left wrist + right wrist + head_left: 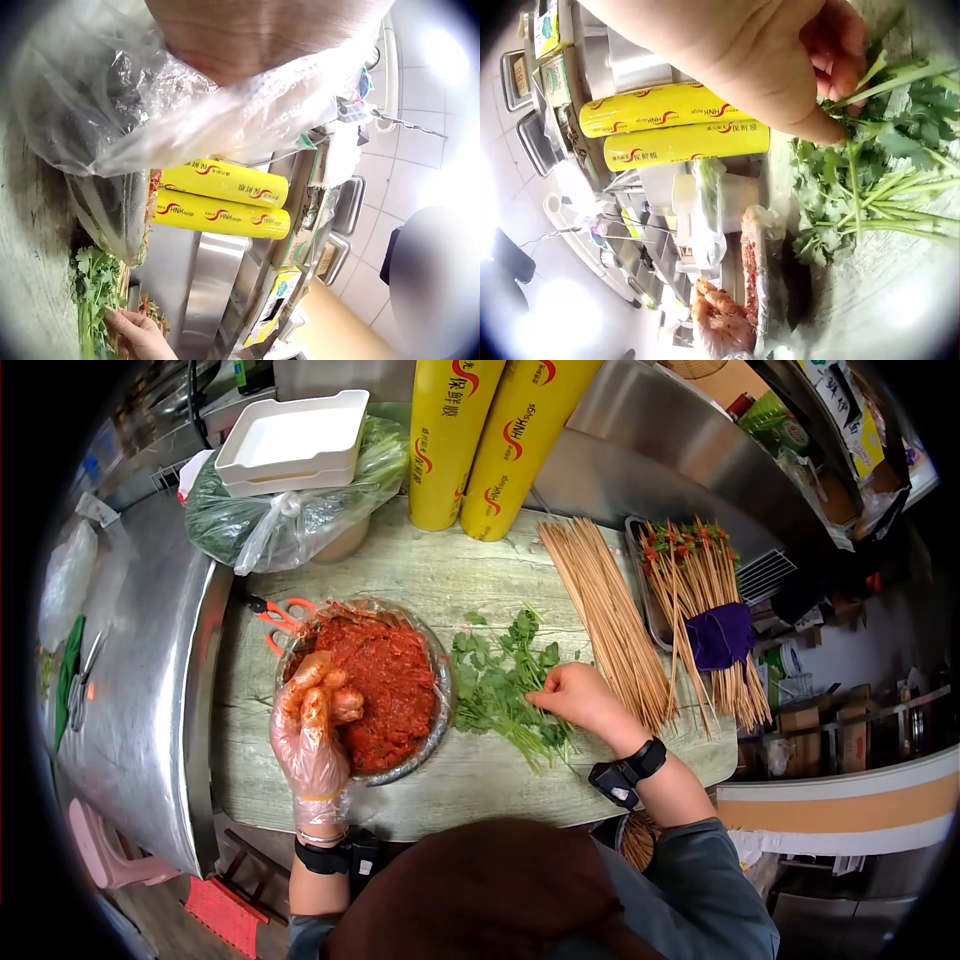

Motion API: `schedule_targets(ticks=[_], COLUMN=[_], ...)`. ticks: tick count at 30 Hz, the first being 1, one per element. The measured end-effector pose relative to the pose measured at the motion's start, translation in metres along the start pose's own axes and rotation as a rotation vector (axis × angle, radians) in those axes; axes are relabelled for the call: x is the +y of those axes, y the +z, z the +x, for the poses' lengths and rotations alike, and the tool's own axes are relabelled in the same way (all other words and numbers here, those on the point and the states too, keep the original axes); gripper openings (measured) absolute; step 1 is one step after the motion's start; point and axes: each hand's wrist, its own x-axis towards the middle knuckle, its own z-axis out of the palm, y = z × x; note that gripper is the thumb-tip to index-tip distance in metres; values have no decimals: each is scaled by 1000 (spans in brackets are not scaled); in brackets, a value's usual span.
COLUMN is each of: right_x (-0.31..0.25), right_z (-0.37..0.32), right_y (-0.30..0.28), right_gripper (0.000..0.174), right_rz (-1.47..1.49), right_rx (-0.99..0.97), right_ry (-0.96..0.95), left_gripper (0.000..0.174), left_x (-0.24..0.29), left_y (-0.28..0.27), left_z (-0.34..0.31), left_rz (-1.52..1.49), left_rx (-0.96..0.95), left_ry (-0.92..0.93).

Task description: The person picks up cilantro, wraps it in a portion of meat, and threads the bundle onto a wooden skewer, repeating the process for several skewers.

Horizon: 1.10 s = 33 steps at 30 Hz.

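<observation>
A clear plastic glove, smeared red, covers my left hand (312, 735), whose fingers are loosely curled over the near left side of a bowl. The bowl's plastic-lined rim (444, 685) surrounds red seasoned minced meat (385, 680). To the right of it lies a loose pile of cilantro (500, 695), leaves and thin stems spread on the table. My bare right hand (580, 703) is at the right side of this pile. In the right wrist view its thumb and fingertips (832, 129) pinch a cilantro stem (855, 180).
Bare wooden skewers (610, 620) lie right of the cilantro. Beyond them, a tray (650, 605) holds skewered food (690, 545) beside a purple cloth (720, 635). Orange-handled scissors (285, 618) touch the bowl's far left. Two yellow film rolls (440, 450) and a bagged vegetable (225, 520) stand behind.
</observation>
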Motion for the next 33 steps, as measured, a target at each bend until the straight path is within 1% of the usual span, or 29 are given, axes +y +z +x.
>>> schedule_targets(ticks=[3,6,10,14,17,18,21,22,23,25,26,29,30,33], right_x=[15,15,42,40,32,25,30,34,37,25,28,27,26,17], right_z=[0,-13,-13,-17,-24,-22,-13,-11,-11,-18,-15,-11,-9,-16], right_y=[-1,-18,-28,-47,-69,-72,-49,-52,-57,-72,-73,-63,-68,-84], right_gripper=[20,10,12,12,12,13,10,8,9,11,13,13,15,16], right_rz=[486,738,843,935,1280,975,226,604,793,1192,1007,5,414,1131], right_rx=[-108,-48,32,118,181,136,150,121,175,295,240,254,263,240], right_ry=[162,244,128,75,-116,-34,-56,-10,-33,-69,-76,-143,-182,-128], left_gripper=[28,27,27,27,27,27,27,27,27,28,28,29,29,29], left_x=[0,1,2,1,-1,-2,0,0,0,3,3,-1,1,2], left_y=[1,2,3,1,1,1,2,1,2,5,3,4,5,3], left_z=[-1,-1,-2,-1,-1,-2,0,-1,-3,-3,-2,2,0,-4], left_rz=[8,0,-6,3,8,8,6,1,-3,2,4,-7,-10,-4], left_rx=[29,39,36,27,46,54,24,24,40,49,41,8,16,39], left_ry=[-12,-18,-24,-12,-13,-15,-11,-6,-11,-23,-22,-21,-22,-22])
